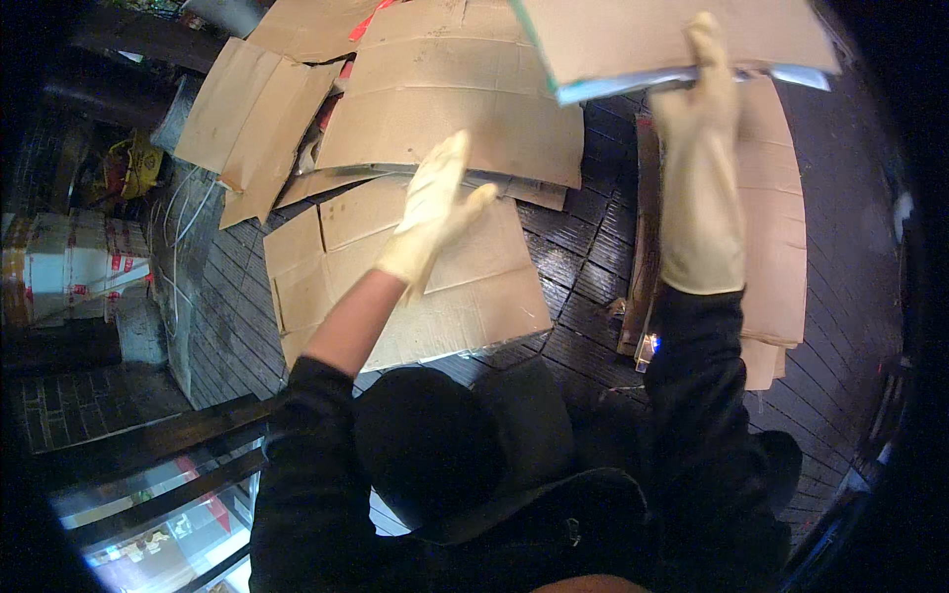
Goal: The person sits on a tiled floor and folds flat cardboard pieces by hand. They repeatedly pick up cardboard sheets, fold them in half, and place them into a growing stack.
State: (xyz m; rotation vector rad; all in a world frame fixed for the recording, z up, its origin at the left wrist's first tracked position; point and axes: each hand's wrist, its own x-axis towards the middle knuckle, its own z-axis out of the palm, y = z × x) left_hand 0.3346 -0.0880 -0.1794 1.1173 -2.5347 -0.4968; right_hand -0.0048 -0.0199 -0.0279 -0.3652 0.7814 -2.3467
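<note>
On the dark floor, flat cardboard lies below the left fingers, which are spread and hold nothing; the right fingers grip the near edge of a raised sheet.

The left glove and right glove were pale yellow. The black left sleeve (ending short of its glove) bared the forearm; the black right sleeve met its cuff. The black garment bore a small, pale mark.
</note>
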